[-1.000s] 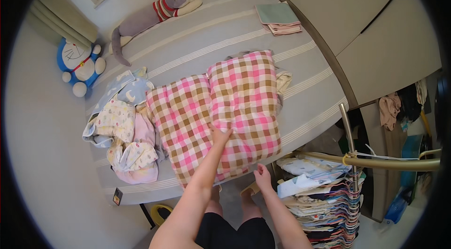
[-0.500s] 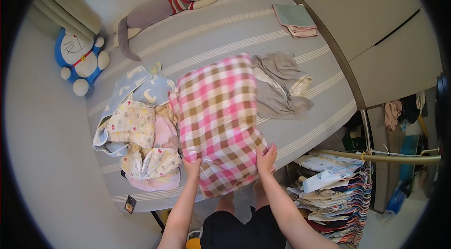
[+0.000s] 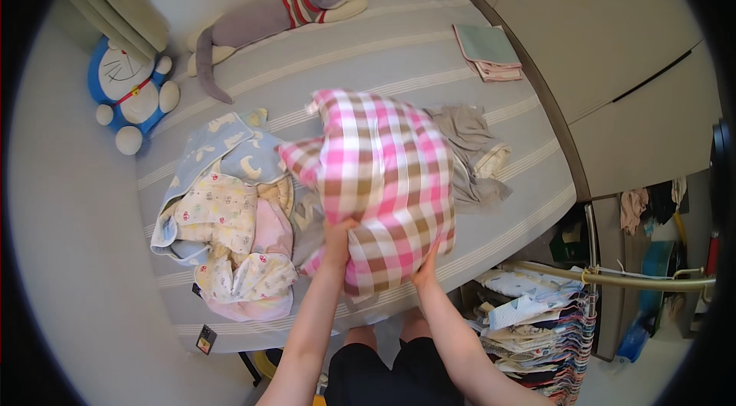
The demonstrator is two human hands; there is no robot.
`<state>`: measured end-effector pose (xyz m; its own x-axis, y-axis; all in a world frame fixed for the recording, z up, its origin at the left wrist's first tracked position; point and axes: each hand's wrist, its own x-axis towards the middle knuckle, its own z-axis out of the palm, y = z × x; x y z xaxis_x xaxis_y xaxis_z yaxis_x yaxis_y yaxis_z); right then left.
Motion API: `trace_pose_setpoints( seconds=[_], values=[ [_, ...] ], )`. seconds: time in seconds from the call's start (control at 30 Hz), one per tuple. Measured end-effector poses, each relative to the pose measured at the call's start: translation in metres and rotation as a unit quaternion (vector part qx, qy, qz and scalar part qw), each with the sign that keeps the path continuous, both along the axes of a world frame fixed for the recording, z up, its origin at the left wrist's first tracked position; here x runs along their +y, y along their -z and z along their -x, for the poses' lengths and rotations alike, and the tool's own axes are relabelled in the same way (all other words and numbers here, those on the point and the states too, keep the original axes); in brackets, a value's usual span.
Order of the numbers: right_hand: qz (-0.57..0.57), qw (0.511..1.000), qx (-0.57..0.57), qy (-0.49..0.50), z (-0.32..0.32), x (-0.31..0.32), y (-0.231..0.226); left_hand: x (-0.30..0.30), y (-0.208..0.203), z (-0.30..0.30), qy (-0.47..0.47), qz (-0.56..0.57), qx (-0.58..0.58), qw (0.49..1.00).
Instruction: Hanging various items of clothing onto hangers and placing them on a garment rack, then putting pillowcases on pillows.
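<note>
A puffy, folded quilt (image 3: pixel 391 184) in pink, brown and white checks is lifted over the middle of the bed, bunched up with a loose corner poking out to the left. My left hand (image 3: pixel 339 236) grips its near left part, the fingers partly hidden by the cloth. At the near right edge my right hand (image 3: pixel 425 272) is closed on the same quilt. Left of it lies a heap of baby clothes and cloths, with a blue moon-print cloth (image 3: pixel 249 157) and a cream printed garment (image 3: pixel 218 207). A grey-brown garment (image 3: pixel 471 141) is partly covered on the right.
The striped bed (image 3: pixel 307 65) bears a long grey plush dog (image 3: pixel 253 23), a blue-and-white plush toy (image 3: pixel 134 95) and folded green and pink cloths (image 3: pixel 488 47). A clothes rail (image 3: pixel 636 279) with several hung garments (image 3: pixel 529 329) stands at the near right, below pale cabinets (image 3: pixel 613 23).
My hands have raised and tilted the quilt and shifted it to the right. It has bunched up, and its left corner has come apart from the main bulk. The view has shifted slightly.
</note>
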<state>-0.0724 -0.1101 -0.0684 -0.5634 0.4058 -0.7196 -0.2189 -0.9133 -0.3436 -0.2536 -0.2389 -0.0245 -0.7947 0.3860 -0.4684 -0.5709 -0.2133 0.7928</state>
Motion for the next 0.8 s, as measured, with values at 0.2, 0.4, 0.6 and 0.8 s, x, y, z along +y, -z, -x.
trace_pose_setpoints(
  seconds=[0.2,0.4,0.6,0.8],
  values=[
    [-0.073,0.996,0.040,-0.018,0.098,0.061,-0.039,0.016,-0.032,0.074,-0.077,-0.071,-0.006,0.994],
    [-0.123,0.982,-0.113,-0.091,0.083,0.058,0.030,0.005,0.044,0.095,-0.150,0.103,0.145,0.973],
    [-0.312,0.860,-0.271,-0.298,0.012,0.145,0.138,0.062,0.131,-0.024,-0.079,0.261,0.155,0.950],
    [-0.689,0.441,-0.455,-0.353,0.045,0.215,0.146,0.060,0.181,-0.131,0.011,0.216,-0.015,0.976]
  ],
)
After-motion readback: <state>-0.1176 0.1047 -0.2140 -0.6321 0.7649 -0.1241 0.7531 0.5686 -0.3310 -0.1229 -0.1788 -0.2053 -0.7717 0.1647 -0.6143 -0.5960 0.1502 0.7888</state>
